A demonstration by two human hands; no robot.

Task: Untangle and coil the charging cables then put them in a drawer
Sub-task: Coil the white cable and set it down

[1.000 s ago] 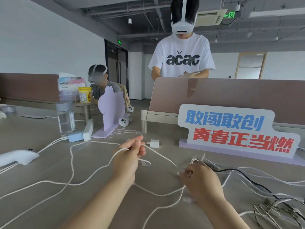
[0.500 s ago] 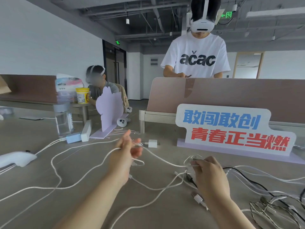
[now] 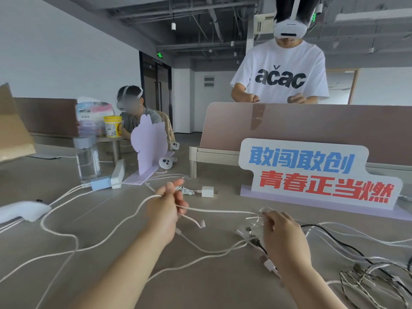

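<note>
fingers (image 3: 171, 191) pinch a white cable (image 3: 223, 211) drawn between two hands

the left hand (image 3: 166, 210) pinches the white cable between thumb and curled fingers, with the forefinger sticking up and forward. a short end with a small plug hangs just below that hand. the cable runs almost straight, lifted off the table (image 3: 223, 286), to the right hand (image 3: 283, 235). that hand's fingers (image 3: 270, 219) are curled round a knot (image 3: 254, 219) of thin white leads, too blurred to tell one strand from another. on the far side of the left hand the cable drops away in loose loops across the table toward the left edge.

several plugs (image 3: 267, 263) lie on the table beside the right wrist. a black cable (image 3: 334, 236) snakes off to the right, and a heap of braided cables (image 3: 367, 284) lies in the lower right corner, apart from both hands.

a white charger block (image 3: 207, 191) lies just beyond the left hand. a sign (image 3: 312, 175) with blue and red characters stands behind the right hand. further left are a lilac cut-out stand (image 3: 148, 146), a clear bottle (image 3: 87, 159) with a pale blue adapter (image 3: 101, 184) at its foot, and a white controller (image 3: 22, 211) near the table's left edge. a person in a white t-shirt (image 3: 281, 72) stands behind the divider (image 3: 312, 126).
</note>
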